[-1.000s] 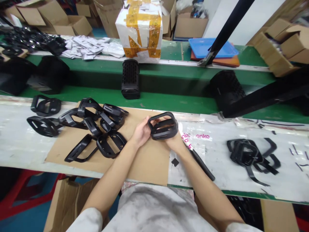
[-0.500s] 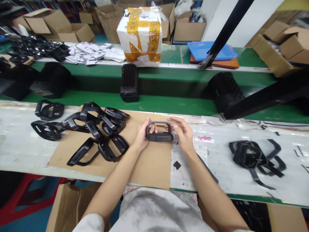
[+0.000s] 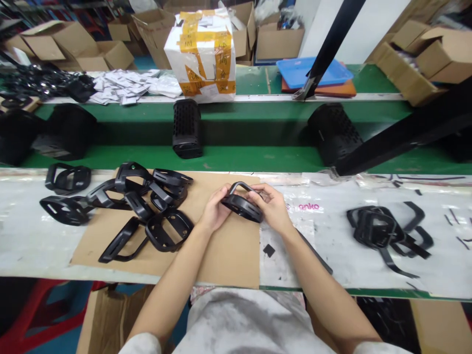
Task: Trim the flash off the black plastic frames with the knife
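Between both hands is a black plastic bracket with a looped handle (image 3: pixel 243 206), held tilted above a cardboard sheet (image 3: pixel 232 260). My left hand (image 3: pixel 215 209) grips its left end, fingers partly behind it. My right hand (image 3: pixel 272 205) is closed on the right side, with the thumb and fingers on the loop. Several similar black brackets (image 3: pixel 169 230) lie heaped to the left, partly on the cardboard. A small black square piece (image 3: pixel 269 250) and a long dark strip (image 3: pixel 313 250) lie by my right forearm.
To the right lies a pile of black frames and strips (image 3: pixel 383 231). Black perforated housings (image 3: pixel 187 129) stand along the green shelf behind. Further back are a taped white box (image 3: pixel 202 54), a blue tray (image 3: pixel 313 71) and white packets (image 3: pixel 121 86). A dark slanted post (image 3: pixel 398 132) juts in at right.
The bracket has been tilted, so its loop now points up and back. My right hand has closed in from beside it onto its right side. The whole view has shifted slightly.
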### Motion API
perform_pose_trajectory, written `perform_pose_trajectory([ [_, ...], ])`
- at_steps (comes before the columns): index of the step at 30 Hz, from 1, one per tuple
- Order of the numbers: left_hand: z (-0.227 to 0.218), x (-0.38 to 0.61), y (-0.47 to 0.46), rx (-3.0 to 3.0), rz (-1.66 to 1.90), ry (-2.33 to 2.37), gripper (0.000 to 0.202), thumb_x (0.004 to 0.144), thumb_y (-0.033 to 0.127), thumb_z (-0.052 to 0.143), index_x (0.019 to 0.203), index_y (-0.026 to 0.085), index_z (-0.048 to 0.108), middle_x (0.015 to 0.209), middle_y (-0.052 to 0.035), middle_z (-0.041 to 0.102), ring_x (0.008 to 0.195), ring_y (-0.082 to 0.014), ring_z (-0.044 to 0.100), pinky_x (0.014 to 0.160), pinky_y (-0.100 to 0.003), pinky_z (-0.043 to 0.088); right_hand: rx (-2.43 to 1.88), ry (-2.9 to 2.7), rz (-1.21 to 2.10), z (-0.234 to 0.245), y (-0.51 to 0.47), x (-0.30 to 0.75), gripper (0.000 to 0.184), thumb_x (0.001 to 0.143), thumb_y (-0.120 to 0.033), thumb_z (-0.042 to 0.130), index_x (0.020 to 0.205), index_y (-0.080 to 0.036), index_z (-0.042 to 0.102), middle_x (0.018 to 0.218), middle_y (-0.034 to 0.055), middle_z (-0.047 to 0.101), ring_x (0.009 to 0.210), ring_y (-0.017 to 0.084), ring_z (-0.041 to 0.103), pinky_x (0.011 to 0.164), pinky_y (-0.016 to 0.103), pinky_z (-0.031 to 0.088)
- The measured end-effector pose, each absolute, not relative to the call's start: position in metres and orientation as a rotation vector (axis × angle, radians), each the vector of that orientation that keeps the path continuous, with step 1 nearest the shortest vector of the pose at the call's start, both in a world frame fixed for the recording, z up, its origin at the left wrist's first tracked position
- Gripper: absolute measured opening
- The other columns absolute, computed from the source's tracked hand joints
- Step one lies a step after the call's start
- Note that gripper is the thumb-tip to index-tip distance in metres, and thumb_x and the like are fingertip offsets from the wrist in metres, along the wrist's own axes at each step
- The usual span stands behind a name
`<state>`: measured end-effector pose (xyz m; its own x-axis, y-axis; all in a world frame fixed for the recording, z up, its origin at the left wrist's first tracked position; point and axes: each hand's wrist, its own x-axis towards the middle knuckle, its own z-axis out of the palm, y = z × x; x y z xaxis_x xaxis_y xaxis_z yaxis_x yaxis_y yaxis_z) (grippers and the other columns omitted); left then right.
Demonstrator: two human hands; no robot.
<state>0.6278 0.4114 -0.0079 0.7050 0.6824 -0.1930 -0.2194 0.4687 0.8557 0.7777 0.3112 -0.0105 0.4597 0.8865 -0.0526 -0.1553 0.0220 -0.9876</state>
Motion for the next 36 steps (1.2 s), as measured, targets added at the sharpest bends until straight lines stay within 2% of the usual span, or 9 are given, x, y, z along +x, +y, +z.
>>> perform_pose_trajectory([
  [3, -0.013, 0.629, 0.41, 0.962, 0.627, 0.655, 0.056, 0.08, 0.071, 0.078, 0.071, 0.019, 0.058, 0.069, -0.0015, 0.058, 0.066, -0.0166, 0.056, 0.068, -0.032, 0.047, -1.343, -0.783, 0.875, -0.015, 0.311, 0.774, 0.037, 0.089, -0.056, 0.083, 0.103, -0.022, 0.076, 0.089, 0.0054, 0.081, 0.08, 0.024, 0.079, 0.079, 0.038, 0.068],
  [7, -0.011, 0.632, 0.405, 1.028, 0.591, 0.652, 0.056, 0.078, 0.067, 0.081, 0.064, 0.018, 0.059, 0.063, 0.0006, 0.054, 0.06, -0.0125, 0.047, 0.062, -0.029, 0.04, -1.432, -1.036, 0.66, -0.02, 0.307, 0.769, 0.026, 0.101, -0.047, 0.071, 0.115, -0.026, 0.078, 0.115, 0.0072, 0.082, 0.101, 0.026, 0.08, 0.097, 0.043, 0.065],
  [9, -0.007, 0.633, 0.402, 1.031, 0.561, 0.631, 0.055, 0.077, 0.066, 0.083, 0.064, 0.018, 0.061, 0.064, 0.0004, 0.054, 0.06, -0.012, 0.046, 0.062, -0.029, 0.039, -1.471, -1.141, 0.544, -0.02, 0.305, 0.769, 0.025, 0.106, -0.043, 0.063, 0.121, -0.029, 0.078, 0.121, 0.006, 0.082, 0.108, 0.026, 0.079, 0.102, 0.043, 0.063],
  [17, -0.006, 0.632, 0.401, 1.022, 0.555, 0.629, 0.054, 0.078, 0.065, 0.083, 0.067, 0.018, 0.059, 0.064, 0.0012, 0.054, 0.06, -0.0116, 0.045, 0.062, -0.028, 0.037, -1.526, -1.328, 0.474, -0.015, 0.303, 0.771, 0.035, 0.113, -0.041, 0.048, 0.136, -0.029, 0.072, 0.127, 0.0072, 0.079, 0.118, 0.027, 0.076, 0.106, 0.044, 0.06],
  [21, -0.009, 0.633, 0.401, 1.04, 0.547, 0.636, 0.054, 0.078, 0.064, 0.082, 0.067, 0.019, 0.056, 0.065, 0.0016, 0.051, 0.061, -0.012, 0.042, 0.061, -0.028, 0.034, -1.534, -1.353, 0.455, -0.014, 0.303, 0.772, 0.037, 0.114, -0.043, 0.044, 0.129, -0.028, 0.074, 0.118, 0.0075, 0.081, 0.109, 0.027, 0.078, 0.1, 0.041, 0.061],
  [29, -0.008, 0.64, 0.4, 0.963, 0.564, 0.615, 0.054, 0.079, 0.06, 0.084, 0.07, 0.019, 0.05, 0.069, 0.0042, 0.041, 0.065, -0.0115, 0.037, 0.062, -0.026, 0.032, -1.574, -1.278, 0.353, -0.015, 0.306, 0.772, 0.038, 0.113, -0.045, 0.049, 0.113, -0.021, 0.079, 0.102, 0.0073, 0.084, 0.091, 0.023, 0.08, 0.088, 0.032, 0.062],
  [32, -0.009, 0.637, 0.4, 0.978, 0.566, 0.604, 0.054, 0.08, 0.061, 0.083, 0.07, 0.019, 0.051, 0.071, 0.0036, 0.043, 0.067, -0.0118, 0.039, 0.064, -0.026, 0.033, -1.558, -1.278, 0.382, -0.018, 0.308, 0.774, 0.033, 0.111, -0.04, 0.053, 0.111, -0.021, 0.08, 0.102, 0.0067, 0.085, 0.088, 0.023, 0.081, 0.086, 0.032, 0.063],
  [36, -0.011, 0.631, 0.4, 1.004, 0.56, 0.563, 0.053, 0.082, 0.06, 0.083, 0.07, 0.018, 0.053, 0.068, 0.0032, 0.046, 0.065, -0.0117, 0.04, 0.063, -0.026, 0.032, -1.51, -1.269, 0.391, -0.018, 0.309, 0.777, 0.026, 0.107, -0.037, 0.059, 0.109, -0.025, 0.082, 0.109, 0.0051, 0.085, 0.097, 0.024, 0.081, 0.094, 0.035, 0.064],
])
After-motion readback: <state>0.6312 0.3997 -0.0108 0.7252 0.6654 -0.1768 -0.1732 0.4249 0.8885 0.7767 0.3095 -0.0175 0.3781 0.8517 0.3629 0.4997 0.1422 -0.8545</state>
